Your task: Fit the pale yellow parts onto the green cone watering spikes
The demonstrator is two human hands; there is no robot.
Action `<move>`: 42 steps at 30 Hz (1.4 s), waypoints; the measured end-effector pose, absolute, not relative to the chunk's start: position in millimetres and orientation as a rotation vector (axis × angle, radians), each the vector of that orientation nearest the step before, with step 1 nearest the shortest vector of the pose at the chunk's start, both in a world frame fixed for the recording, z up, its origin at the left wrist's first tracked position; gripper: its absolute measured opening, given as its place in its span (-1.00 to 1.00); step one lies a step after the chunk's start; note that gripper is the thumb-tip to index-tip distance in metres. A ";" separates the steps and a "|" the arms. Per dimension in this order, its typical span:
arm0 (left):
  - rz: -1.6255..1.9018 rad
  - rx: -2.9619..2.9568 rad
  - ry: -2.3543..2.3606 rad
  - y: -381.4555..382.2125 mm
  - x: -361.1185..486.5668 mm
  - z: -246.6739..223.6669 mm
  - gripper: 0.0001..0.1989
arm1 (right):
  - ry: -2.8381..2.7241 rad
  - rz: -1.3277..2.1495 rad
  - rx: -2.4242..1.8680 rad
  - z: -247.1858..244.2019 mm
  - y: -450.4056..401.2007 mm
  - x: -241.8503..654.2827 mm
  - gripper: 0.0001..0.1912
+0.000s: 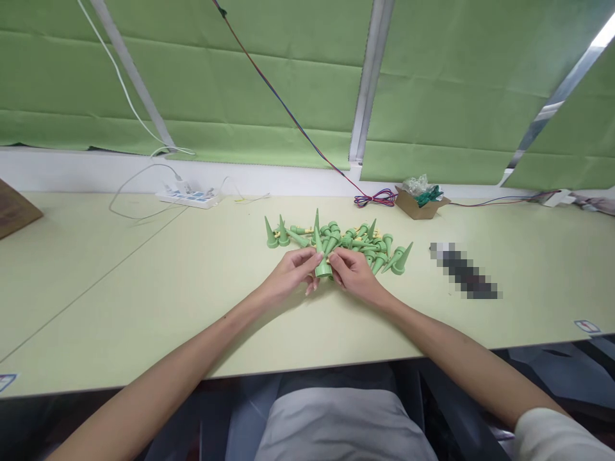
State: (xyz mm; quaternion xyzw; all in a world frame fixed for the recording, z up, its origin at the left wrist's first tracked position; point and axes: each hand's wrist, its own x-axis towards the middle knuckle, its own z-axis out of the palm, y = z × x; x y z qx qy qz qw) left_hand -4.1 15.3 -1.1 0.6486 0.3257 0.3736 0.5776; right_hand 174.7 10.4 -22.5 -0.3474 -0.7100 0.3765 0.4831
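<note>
In the middle of the table, my left hand (298, 266) is closed around a green plastic watering spike (323, 270). Its pointed end is up and its wide round base faces me. Close against the base, my right hand (353, 270) pinches a small yellow valve piece (328, 260) at the spike's side; the fingers hide most of that piece. Just beyond both hands lies a loose pile of similar green spikes (379, 261), some with yellow pieces on them. A few spikes, such as the green cone (270, 234) at the pile's left end, stand upright.
A small cardboard box (414, 206) with clear and green plastic bags stands behind the pile, beside a coiled red-blue cable (377, 198). A pixelated dark object (466, 272) lies to the right. A power strip (189, 197) sits at the back left, near a brown board (14, 211).
</note>
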 end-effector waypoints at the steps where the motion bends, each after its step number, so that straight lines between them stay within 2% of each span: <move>1: 0.871 1.565 0.773 15.3 -5.4 -0.2 -0.59 | -1.737 0.933 -0.844 -22.4 10.2 174.8 -0.47; 10: 0.933 1.867 0.881 12.2 -7.7 -1.6 -0.65 | -1.787 0.930 -0.893 -24.5 13.3 175.3 -0.45; 16: 1.097 2.250 0.883 12.2 -5.3 -8.0 -0.69 | -1.798 0.892 -0.961 -23.5 12.6 174.7 -0.40; 22: 1.181 2.693 0.751 16.6 -10.0 -20.6 -0.86 | -1.814 0.811 -0.996 -26.0 15.4 174.6 -0.39; 26: 1.195 2.863 0.709 19.0 -12.3 -25.0 -0.83 | -1.833 0.788 -1.028 -26.2 16.5 174.7 -0.39; 34: 1.299 2.781 0.686 17.2 -7.5 -22.5 -0.91 | -1.787 0.789 -1.045 -27.7 16.1 173.9 -0.40; 42: 1.290 2.560 0.757 14.4 -3.3 -21.2 -0.84 | -1.799 0.704 -1.050 -28.8 15.3 174.0 -0.44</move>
